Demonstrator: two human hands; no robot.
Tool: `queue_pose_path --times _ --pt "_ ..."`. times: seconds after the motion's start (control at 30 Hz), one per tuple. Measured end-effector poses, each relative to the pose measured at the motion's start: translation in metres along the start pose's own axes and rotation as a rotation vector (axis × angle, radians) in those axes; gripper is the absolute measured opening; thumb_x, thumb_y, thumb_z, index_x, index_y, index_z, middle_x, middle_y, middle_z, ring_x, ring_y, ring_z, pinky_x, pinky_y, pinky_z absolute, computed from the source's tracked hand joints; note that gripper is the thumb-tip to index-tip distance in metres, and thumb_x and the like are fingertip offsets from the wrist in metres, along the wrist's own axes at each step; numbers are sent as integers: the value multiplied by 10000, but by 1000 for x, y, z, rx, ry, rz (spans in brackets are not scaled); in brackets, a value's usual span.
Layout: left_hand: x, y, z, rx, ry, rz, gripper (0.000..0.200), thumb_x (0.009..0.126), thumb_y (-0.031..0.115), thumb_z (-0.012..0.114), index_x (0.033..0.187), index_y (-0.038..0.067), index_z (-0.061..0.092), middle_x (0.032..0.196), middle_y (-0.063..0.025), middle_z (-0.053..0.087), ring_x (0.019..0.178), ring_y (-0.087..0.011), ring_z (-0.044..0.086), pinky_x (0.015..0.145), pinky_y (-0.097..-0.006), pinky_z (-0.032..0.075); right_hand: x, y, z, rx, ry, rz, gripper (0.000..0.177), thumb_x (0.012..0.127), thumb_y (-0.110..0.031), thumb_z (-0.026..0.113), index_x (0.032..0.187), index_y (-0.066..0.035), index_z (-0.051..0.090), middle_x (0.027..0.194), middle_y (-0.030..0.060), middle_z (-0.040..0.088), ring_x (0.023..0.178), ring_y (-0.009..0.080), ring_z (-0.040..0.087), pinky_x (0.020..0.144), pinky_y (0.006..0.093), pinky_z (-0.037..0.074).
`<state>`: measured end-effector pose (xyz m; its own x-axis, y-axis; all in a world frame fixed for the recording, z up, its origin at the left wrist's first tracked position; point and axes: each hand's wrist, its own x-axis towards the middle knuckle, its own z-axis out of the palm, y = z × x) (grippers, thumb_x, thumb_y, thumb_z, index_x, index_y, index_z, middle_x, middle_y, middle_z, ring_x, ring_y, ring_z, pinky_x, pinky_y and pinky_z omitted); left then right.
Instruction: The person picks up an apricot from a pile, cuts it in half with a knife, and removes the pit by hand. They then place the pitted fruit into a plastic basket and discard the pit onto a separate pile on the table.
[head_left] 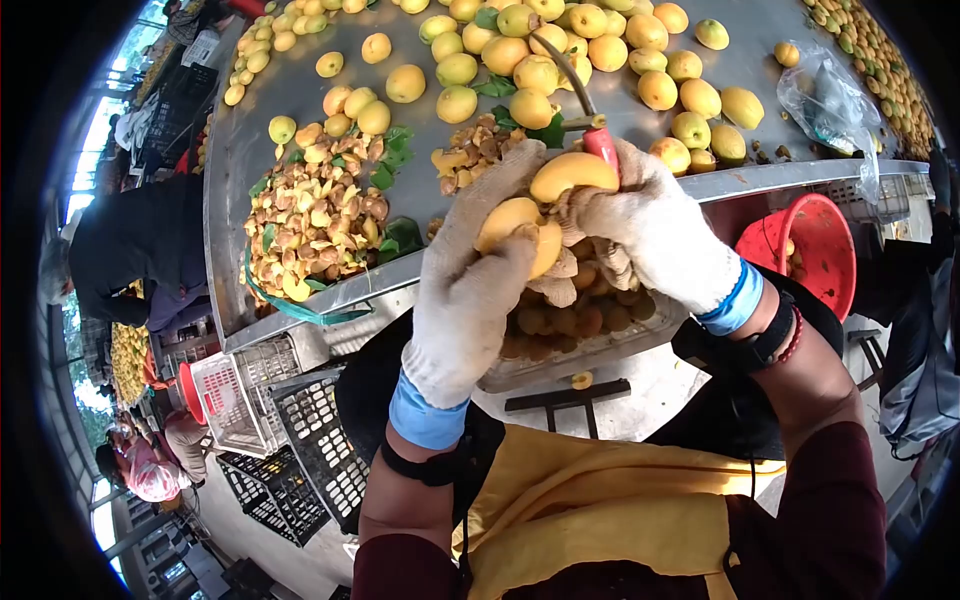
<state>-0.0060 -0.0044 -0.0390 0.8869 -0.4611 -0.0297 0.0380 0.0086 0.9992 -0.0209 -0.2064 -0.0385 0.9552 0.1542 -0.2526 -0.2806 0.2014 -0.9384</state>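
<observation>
Both hands wear white cloth gloves over blue cuffs and meet above a clear plastic tub (pixel 590 345) of fruit. My left hand (pixel 465 285) is closed around cut apricot pieces (pixel 512 225), its thumb pressed on the lower one. My right hand (pixel 650 225) grips a curved-blade knife (pixel 601 147) by its red handle, the blade pointing up and away. Another apricot half (pixel 575 176) lies between the hands, against the right fingers. Behind the left hand, a small heap of pits and scraps (pixel 475 152) is partly hidden.
Whole apricots (pixel 535 75) cover much of the metal table (pixel 425 170). A large heap of pits and scraps (pixel 315 215) lies at its left edge. A clear plastic bag (pixel 830 100) and a red bucket (pixel 800 245) are to the right. Crates (pixel 315 430) and people are at left.
</observation>
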Motion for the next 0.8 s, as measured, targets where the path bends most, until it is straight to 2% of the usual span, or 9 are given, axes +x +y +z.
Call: queue_pose_path --times 0.17,0.2,0.23,0.27,0.33,0.43,0.57,0.63,0.8 --pt "0 -11 -9 -396 144 54 657 1082 472 398 1492 -35 478 1206 -191 699 850 -203 692 697 -323 586 -13 -24 -27 -369 -198 210 174 908 -158 715 1048 -67 663 799 -11 662 531 28 501 456 197 391" --pt "0 -14 -11 -428 249 -46 705 1081 551 358 1456 -23 519 1137 -186 718 774 -197 677 633 -312 561 -12 -16 -37 -545 -288 70 228 912 -180 750 1089 -59 675 783 -20 648 550 46 516 474 220 406" --pt "0 -16 -11 -461 354 -148 766 1079 630 318 1420 -12 561 1068 -182 737 698 -191 662 568 -301 535 -2 12 -55 -742 -295 -517 285 918 -203 776 1146 -57 687 782 -24 626 591 54 539 507 225 421" --pt "1 -10 -3 -465 373 -163 801 1068 676 286 1341 4 624 969 -178 750 578 -177 595 485 -280 466 -9 -5 -50 -709 -200 -321 293 931 -210 767 1159 -43 687 804 -14 623 640 55 556 545 224 440" --pt "-4 -13 -14 -556 245 -179 678 1098 585 320 1322 5 589 1058 -181 731 662 -194 635 527 -289 509 -23 -34 -50 -412 45 46 319 981 -238 727 1196 -4 689 882 21 623 795 75 593 707 245 495" --pt "-2 -10 -4 -596 126 -203 541 1126 490 377 1270 6 570 1118 -183 722 687 -210 664 529 -301 539 -17 -47 -36 -292 87 -483 402 1034 -218 626 1326 58 606 1018 58 702 790 104 657 677 243 542" --pt "6 -6 28 -556 231 -253 494 1107 487 459 1162 22 617 1041 -157 722 626 -194 643 488 -297 523 1 -51 -31 207 -126 -608 449 1067 -253 548 1399 49 568 989 72 680 837 138 672 766 279 558" --pt "9 -7 42 -628 275 -281 440 1091 461 520 1129 33 617 949 -104 694 630 -183 642 482 -292 519 5 -61 19 822 205 -362 314 1076 -320 553 902 -69 624 592 15 548 390 153 451 365 298 367" --pt "11 1 54 -596 311 -160 338 1081 401 577 1113 67 617 856 -50 627 634 -171 641 465 -299 501 9 -73 22 561 108 -177 392 1093 -384 531 866 -76 615 535 8 467 381 154 399 363 302 314"
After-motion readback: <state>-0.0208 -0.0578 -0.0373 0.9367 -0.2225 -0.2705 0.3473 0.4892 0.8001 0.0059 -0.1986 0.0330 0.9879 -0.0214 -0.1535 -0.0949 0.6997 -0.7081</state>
